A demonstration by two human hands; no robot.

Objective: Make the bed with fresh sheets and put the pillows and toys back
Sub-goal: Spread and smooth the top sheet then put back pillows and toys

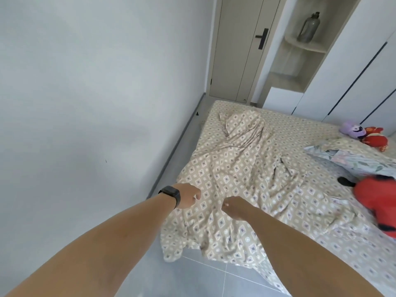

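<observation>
Hands over the crumpled patterned sheet (235,179) at the bed's (300,123) near-left corner: my left hand (188,198) and right hand (234,207) each curl, apparently pinching fabric. Red plush toy (379,202) lies right of the sheet.

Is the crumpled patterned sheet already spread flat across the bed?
No, the patterned sheet lies bunched in folds, one corner hanging off the bed edge.

1. Left of the hands (211,202), the wall (85,103) leaves only a narrow floor strip (182,144).
2. Beyond them, a rumpled patterned sheet (240,172) heaps up.
3. To their right, a red plush toy (379,202) and pillow (351,159) block the bed.
</observation>
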